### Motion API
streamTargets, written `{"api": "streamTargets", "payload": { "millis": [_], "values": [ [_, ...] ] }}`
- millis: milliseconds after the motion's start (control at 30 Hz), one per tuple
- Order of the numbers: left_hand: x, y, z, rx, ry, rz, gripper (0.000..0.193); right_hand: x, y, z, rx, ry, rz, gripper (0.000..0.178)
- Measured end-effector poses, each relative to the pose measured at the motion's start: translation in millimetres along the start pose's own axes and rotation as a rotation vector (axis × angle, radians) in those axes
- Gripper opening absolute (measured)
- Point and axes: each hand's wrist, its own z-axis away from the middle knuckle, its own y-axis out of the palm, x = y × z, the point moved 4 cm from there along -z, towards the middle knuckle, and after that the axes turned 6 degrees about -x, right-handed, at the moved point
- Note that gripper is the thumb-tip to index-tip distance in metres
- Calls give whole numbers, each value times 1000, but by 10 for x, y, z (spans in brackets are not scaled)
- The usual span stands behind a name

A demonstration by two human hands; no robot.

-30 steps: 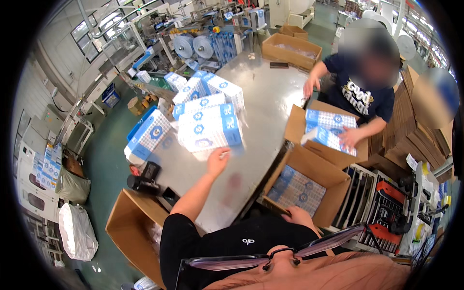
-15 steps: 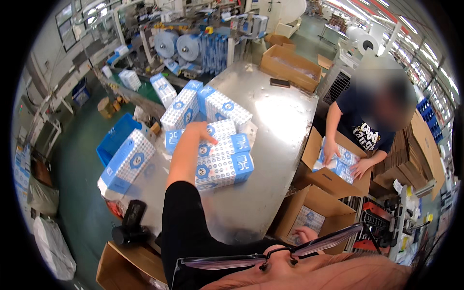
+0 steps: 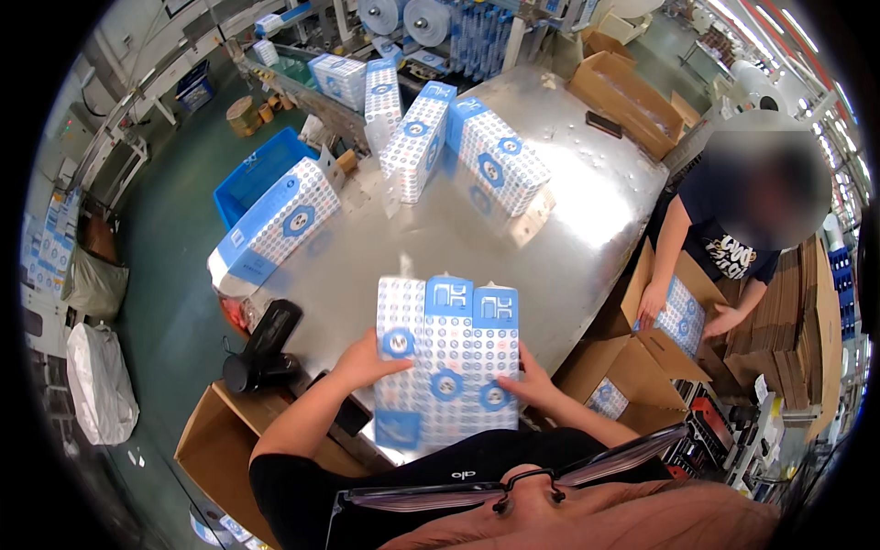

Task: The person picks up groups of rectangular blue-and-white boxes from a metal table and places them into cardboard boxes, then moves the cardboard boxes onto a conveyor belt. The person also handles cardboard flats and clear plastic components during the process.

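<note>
The bundle of blue-and-white wrapped packs [image 3: 446,362] sits between your palms at the near edge of the steel table [image 3: 587,229], lifted or tipped toward you, I can't tell which. Head view: your left hand [image 3: 365,363] presses flat on its left side, fingers spread along the film; your right hand [image 3: 532,380] clamps the right side, fingers wrapped round the edge. It looks light and soft, the film slick, so squeeze from both sides and support underneath. More packs [image 3: 500,160] lie farther back. A co-worker's hand [image 3: 649,305] loads a cardboard box [image 3: 642,275] at the right.
</note>
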Motion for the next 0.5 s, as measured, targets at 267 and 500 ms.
{"api": "streamTargets", "payload": {
  "millis": [267, 500],
  "values": [
    [489, 604, 547, 211, -576, 771, 71, -114, -93, -141, 388, 653, -107, 97],
    [84, 649, 783, 25, -213, 784, 61, -352, -386, 25, 412, 121, -206, 98]
  ]
}}
